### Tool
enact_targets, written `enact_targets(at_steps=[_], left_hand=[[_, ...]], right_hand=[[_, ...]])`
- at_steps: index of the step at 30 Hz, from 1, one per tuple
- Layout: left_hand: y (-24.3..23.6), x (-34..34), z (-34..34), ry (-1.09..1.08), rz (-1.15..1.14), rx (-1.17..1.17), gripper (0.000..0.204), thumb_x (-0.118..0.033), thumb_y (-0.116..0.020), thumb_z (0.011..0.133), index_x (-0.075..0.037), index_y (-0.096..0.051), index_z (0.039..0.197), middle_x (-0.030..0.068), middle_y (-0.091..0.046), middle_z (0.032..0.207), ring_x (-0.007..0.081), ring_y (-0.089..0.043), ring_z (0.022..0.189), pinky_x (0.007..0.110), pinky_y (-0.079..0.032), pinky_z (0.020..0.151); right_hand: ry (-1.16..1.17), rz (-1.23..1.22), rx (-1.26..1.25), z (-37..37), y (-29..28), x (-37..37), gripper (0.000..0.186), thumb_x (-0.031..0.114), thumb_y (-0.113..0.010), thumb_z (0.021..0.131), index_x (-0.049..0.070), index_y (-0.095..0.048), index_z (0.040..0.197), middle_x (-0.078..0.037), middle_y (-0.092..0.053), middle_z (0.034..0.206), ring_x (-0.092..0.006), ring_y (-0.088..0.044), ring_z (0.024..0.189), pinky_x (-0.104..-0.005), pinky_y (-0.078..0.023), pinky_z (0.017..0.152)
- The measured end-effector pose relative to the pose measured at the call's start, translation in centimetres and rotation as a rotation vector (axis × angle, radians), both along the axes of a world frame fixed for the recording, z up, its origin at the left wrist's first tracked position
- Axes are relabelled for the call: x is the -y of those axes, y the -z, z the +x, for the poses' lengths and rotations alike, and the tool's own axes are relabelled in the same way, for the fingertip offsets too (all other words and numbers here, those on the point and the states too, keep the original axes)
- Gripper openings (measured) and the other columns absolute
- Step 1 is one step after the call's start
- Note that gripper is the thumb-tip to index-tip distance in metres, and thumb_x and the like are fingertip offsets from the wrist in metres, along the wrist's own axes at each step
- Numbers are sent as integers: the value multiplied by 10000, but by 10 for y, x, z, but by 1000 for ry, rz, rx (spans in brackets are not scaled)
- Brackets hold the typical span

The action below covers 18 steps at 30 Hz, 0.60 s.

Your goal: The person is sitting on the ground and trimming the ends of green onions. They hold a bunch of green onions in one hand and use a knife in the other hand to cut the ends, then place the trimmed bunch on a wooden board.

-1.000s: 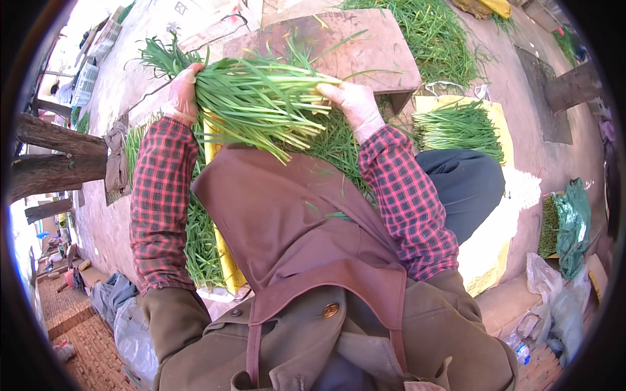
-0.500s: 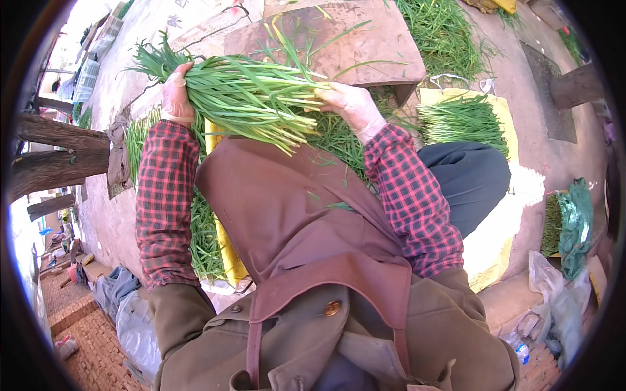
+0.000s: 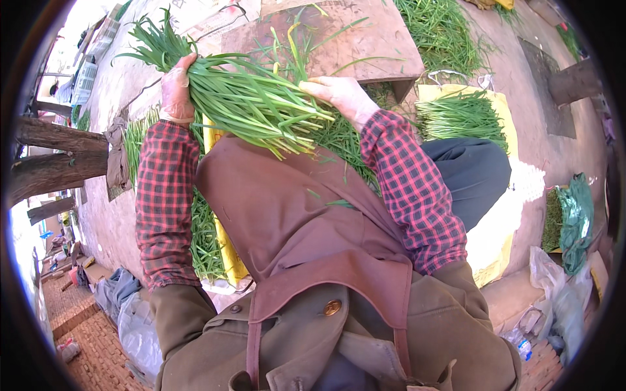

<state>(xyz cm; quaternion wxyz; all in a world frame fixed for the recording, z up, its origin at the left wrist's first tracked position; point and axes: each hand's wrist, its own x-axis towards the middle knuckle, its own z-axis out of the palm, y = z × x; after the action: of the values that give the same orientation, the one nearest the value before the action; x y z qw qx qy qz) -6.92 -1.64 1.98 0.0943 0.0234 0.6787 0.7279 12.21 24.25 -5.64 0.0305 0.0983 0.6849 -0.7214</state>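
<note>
My left hand [image 3: 176, 90] is closed round the leafy end of a thick bunch of garlic chives [image 3: 254, 98]. The bunch slants over the apron, dark green tips at upper left and pale cut ends at lower right. At its upper right edge, my right hand [image 3: 340, 96] has its fingers pressed together on some stems; exactly how many are pinched is hidden. Thin gloves seem to cover both hands. Just beyond the fingers, loose green and yellowed blades [image 3: 295, 49] lie on a low wooden board [image 3: 365, 42].
More chives [image 3: 466, 120] rest in a row on a yellow sack [image 3: 505, 127] at right. A loose heap of greens [image 3: 440, 39] lies at the far right of the board. Wooden stool legs [image 3: 62, 159] stand at left, plastic bags [image 3: 561, 287] at lower right.
My right hand has shifted left and slightly up along the bunch, away from the cut ends. The leafy end has risen a little, with the left hand still round it.
</note>
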Motion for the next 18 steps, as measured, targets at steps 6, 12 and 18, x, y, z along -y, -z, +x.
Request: enact_targets(at_steps=[6,12,18], left_hand=[[9,10,-16,-162,23,16,200,-139,-665,839,31,-669,945,93,-669,849,194,-643,721,321,-528,656],[14,23,-29,-228,77,31,207,-125,-668,833,43,-657,954,103,-662,870,209,-644,733,330,-531,657],[19,34,-30,-292,52,-9,219,-120,-688,814,61,-658,934,104,-668,869,202,-642,725,329,-526,662]], right_hand=[[381,-836,-172,7,33,-18,232,162,-661,874,-37,-648,991,-123,-667,958,-252,-639,863,-407,-516,872],[511,334,390,30,119,-56,338,181,-632,869,-62,-573,1097,-228,-660,941,-326,-673,855,-421,-561,756],[292,856,-215,30,24,25,280,274,-503,914,70,-640,1049,-150,-659,973,-292,-627,920,-387,-508,797]])
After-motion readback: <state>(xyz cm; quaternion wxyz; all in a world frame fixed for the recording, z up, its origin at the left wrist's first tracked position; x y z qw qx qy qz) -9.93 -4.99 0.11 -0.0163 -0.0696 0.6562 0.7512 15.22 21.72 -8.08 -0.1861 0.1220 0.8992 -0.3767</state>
